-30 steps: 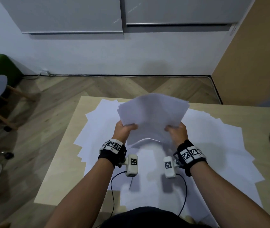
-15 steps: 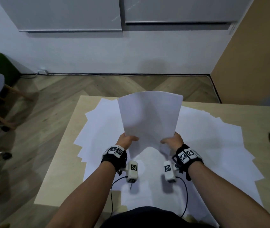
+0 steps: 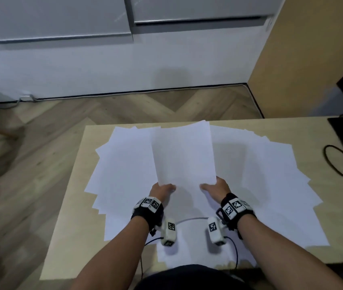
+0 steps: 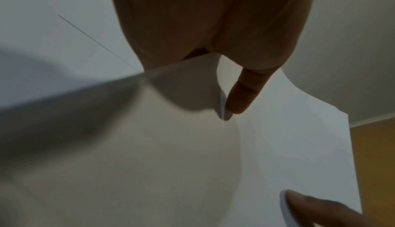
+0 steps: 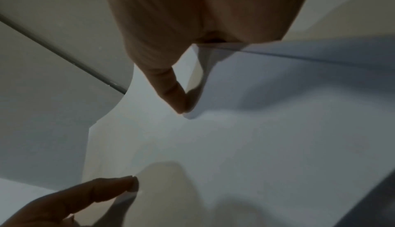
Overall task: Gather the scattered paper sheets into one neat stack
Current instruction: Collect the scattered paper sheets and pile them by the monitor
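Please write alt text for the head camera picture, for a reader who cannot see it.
Two hands, the left hand and the right hand, hold a bundle of white sheets by its near edge above a wooden table. Many loose sheets lie spread and overlapping on the table under it.

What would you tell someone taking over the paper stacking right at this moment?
Left hand: grips the near left corner of the held stack.
Right hand: grips the near right corner, thumb on top.
The stack is lifted above the table, its far end tilted up, edges roughly squared.
Done: a few sheets gathered into one bundle.
Left: many loose sheets lie fanned across the table, overlapping, on both sides and under the arms. Gather them and square everything into one pile.
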A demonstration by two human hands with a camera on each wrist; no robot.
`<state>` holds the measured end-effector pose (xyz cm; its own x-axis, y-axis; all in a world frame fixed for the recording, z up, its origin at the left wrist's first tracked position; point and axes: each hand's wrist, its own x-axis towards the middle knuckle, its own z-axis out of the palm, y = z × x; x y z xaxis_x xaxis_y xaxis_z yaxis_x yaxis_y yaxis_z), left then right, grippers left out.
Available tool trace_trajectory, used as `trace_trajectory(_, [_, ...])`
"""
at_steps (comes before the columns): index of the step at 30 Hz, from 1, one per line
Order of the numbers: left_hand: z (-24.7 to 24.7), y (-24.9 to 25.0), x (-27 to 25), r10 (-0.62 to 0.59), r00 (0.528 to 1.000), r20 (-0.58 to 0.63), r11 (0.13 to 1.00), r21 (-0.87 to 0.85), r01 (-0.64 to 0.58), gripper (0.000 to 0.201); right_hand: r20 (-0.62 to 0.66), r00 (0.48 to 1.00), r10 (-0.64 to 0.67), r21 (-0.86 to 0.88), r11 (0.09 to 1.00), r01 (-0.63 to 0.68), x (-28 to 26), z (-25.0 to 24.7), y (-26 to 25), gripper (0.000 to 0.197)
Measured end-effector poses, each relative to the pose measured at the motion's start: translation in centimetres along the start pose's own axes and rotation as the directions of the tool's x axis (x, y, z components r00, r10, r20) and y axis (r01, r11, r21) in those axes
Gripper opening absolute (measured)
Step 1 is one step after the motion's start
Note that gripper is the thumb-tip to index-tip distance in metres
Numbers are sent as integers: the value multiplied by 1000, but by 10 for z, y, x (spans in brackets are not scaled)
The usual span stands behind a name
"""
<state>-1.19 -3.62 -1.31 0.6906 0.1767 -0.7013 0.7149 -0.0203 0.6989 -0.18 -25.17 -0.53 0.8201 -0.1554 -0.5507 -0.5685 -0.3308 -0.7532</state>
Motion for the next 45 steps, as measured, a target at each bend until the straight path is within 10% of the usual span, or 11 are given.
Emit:
trace_trajectory(14, [69,71,-35,493,869,47,868,39,-495,27,-349,928,-132,290,926,241,-13,-78,-20,22])
trace_trajectory(20, [106,36,-33,353,935,-44,929,135,-344,35,-125,992,-33,206,977,58,0,-104,17,20])
trace_trajectory(26, [181,58,-39,311,948,-71,946,120,-302,44,-258,961,-101,355,915,191,27,-176,24,16])
trace_trajectory(34, [336,35,-33,66,971,231,952,276,-130,66,-467,884,24,108,994,30,66,-303,121,43])
trace_trajectory(39, [396,10,-49,-36,901,433,892,420,-166,27,-540,829,145,-1,985,-173,56,-367,168,44])
trace_trajectory(45, [426,-12,-45,-65,903,425,875,460,-153,73,-570,782,253,12,954,-300,45,-403,222,48])
